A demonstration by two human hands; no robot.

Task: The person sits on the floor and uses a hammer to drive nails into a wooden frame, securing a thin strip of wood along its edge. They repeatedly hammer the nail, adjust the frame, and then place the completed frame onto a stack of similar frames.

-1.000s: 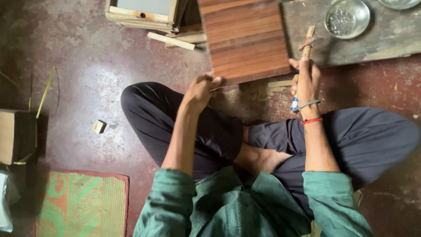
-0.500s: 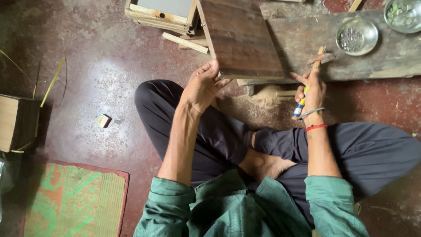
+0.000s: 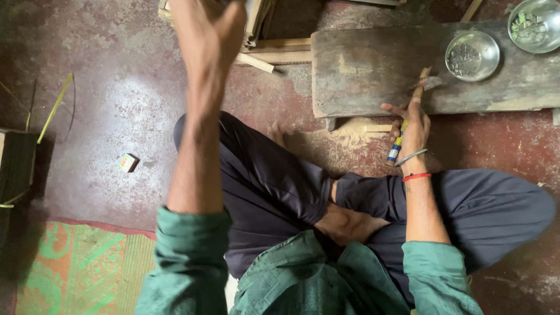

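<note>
Head view: your right hand (image 3: pixel 413 125) grips a small hammer (image 3: pixel 408 114), its head resting on the low wooden bench (image 3: pixel 373 76) near the front edge. Your left hand (image 3: pixel 207 26) is raised toward the camera, blurred; whether it holds anything I cannot tell. Two round steel bowls (image 3: pixel 472 55) of small metal bits sit toward the bench's far right corner. A careless swing could knock them over. Rough worn plank, sawdust below, mottled cement floor (image 3: pixel 105 111).

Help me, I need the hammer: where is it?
In the head view, the hammer is in the right hand, its head on the wooden bench beside a steel bowl.
</note>
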